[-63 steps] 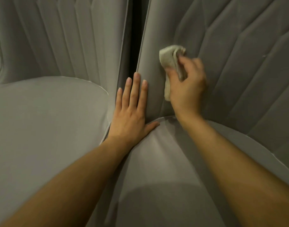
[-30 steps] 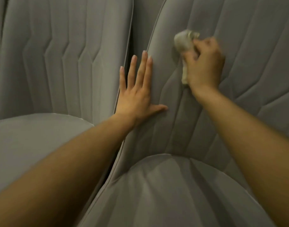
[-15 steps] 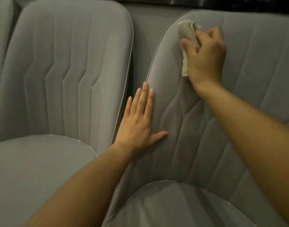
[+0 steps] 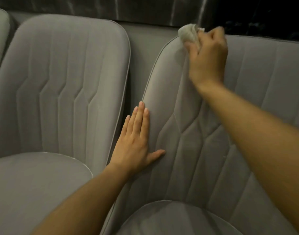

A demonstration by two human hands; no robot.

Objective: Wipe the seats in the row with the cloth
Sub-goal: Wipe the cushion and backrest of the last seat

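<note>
Our right hand [image 4: 207,62] grips a crumpled pale cloth [image 4: 189,35] atop the grey padded seat back [image 4: 247,116]; our left hand [image 4: 136,143] rests flat, fingers straight

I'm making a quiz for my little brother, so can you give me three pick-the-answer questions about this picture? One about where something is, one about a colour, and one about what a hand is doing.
1. Where is the cloth?
A) on a seat cushion
B) at the top corner of the right seat's backrest
C) on the floor

2. What colour are the seats?
A) red
B) grey
C) blue

3. How is the left hand?
A) flat, fingers straight, against the backrest
B) curled in a fist
C) gripping the cloth

Answers:
1 B: the right hand grips the cloth up at that backrest's top corner.
2 B: every seat in view is grey all over.
3 A: its palm lies flat near the backrest's left edge and holds nothing.
</note>
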